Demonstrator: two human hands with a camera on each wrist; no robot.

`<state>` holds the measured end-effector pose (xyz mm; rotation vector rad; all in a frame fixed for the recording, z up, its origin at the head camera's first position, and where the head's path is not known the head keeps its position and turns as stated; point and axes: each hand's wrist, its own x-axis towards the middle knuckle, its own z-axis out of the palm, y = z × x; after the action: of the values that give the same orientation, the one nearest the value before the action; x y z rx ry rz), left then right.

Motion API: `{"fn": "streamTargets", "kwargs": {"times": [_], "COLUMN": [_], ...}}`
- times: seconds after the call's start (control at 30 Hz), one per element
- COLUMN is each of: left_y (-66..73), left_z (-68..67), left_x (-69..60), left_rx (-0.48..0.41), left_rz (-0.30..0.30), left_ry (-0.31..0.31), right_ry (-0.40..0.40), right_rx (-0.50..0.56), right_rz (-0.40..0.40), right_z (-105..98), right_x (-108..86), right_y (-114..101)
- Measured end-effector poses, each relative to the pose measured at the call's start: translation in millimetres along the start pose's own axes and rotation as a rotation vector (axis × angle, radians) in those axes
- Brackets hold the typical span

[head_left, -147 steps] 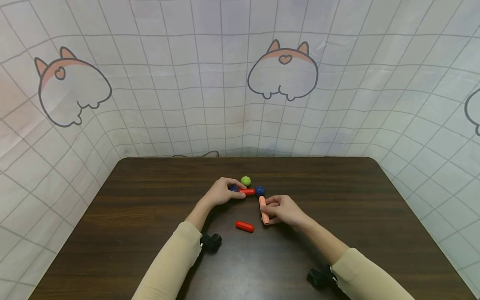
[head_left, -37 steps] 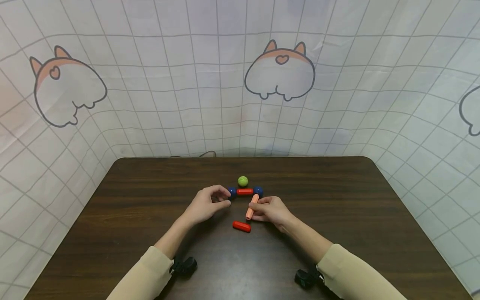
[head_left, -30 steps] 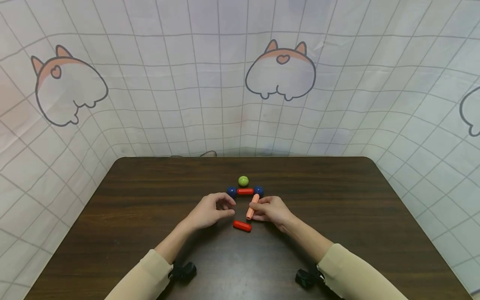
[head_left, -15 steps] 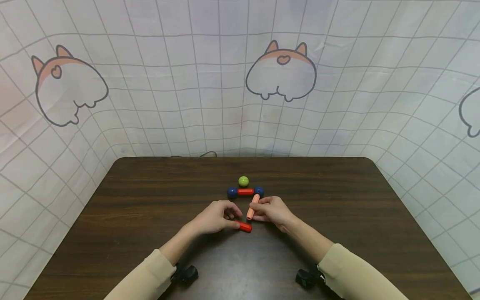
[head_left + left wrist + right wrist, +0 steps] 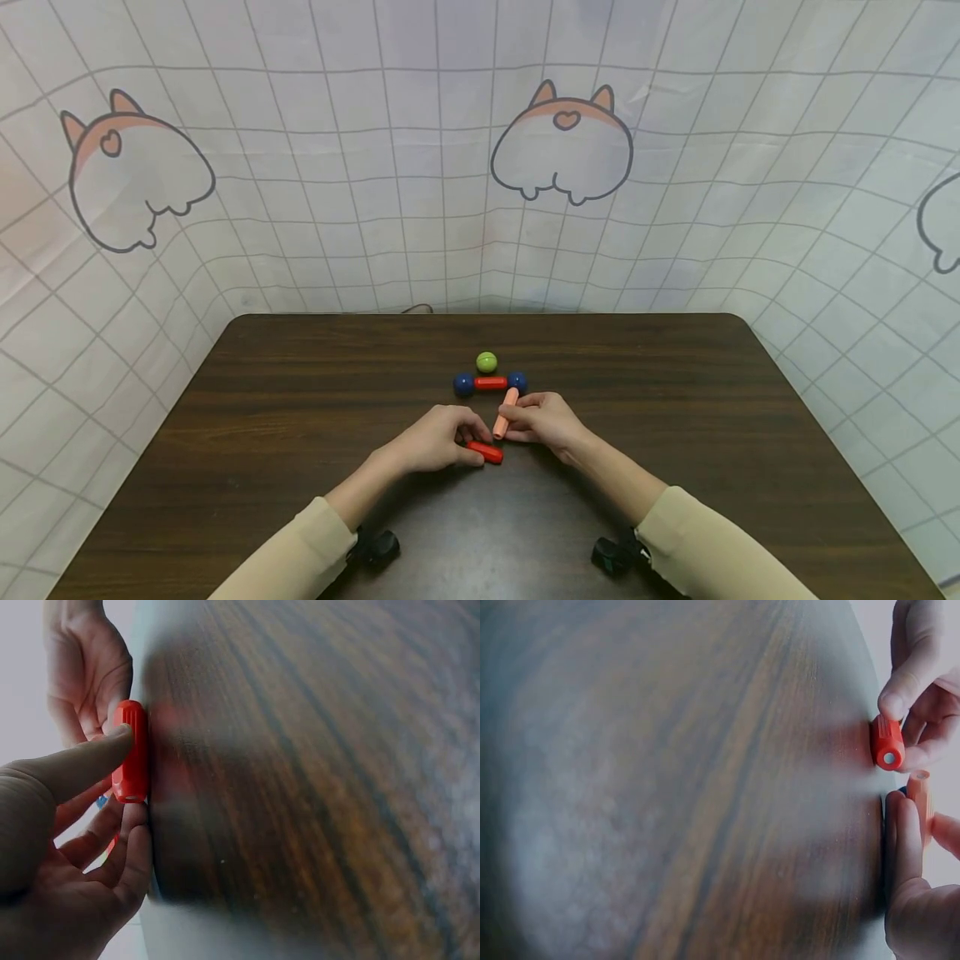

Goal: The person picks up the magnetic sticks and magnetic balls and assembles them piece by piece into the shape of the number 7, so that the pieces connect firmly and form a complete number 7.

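Observation:
My left hand [image 5: 433,438] pinches the near red magnetic rod [image 5: 492,454] at its left end; in the left wrist view the thumb lies across this red rod [image 5: 133,765], fingers behind it. A pale metal disc shows in its end in the right wrist view. Between thumb and fingers, my right hand [image 5: 557,425] holds a peach magnetic rod [image 5: 505,418], slanted, its far end at the right blue ball [image 5: 518,381]. Another red rod [image 5: 491,383] lies between that ball and the left blue ball [image 5: 463,384], forming a straight bar. Just behind sits a green ball [image 5: 487,362].
All of this is on a dark wood-grain table [image 5: 300,358] with rounded far corners. A white gridded cloth [image 5: 352,167] with cartoon animals hangs behind and at the sides. A thin cable [image 5: 417,308] shows at the far edge. Each wrist wears a black camera [image 5: 611,556].
My left hand has left the blue ball and far red rod, moved toward me, and taken hold of the near red rod. The peach rod in my right hand has turned to slant the other way.

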<state>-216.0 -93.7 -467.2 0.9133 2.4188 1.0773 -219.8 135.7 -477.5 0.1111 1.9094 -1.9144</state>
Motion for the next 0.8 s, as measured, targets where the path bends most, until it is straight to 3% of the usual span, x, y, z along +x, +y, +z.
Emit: {"fn": "streamTargets", "kwargs": {"times": [0.57, 0.8], "left_y": [-1.1, 2.4], "left_z": [0.0, -0.7], "left_x": [-3.0, -8.1], "left_rx": [0.107, 0.205], "left_rz": [0.072, 0.090], "left_ry": [-0.044, -0.064], "right_ry": [-0.020, -0.018], "right_rx": [-0.013, -0.006], "right_rz": [0.001, 0.006], "right_z": [-1.0, -1.2], "right_x": [-0.4, -0.8], "right_y": [-0.2, -0.9]}}
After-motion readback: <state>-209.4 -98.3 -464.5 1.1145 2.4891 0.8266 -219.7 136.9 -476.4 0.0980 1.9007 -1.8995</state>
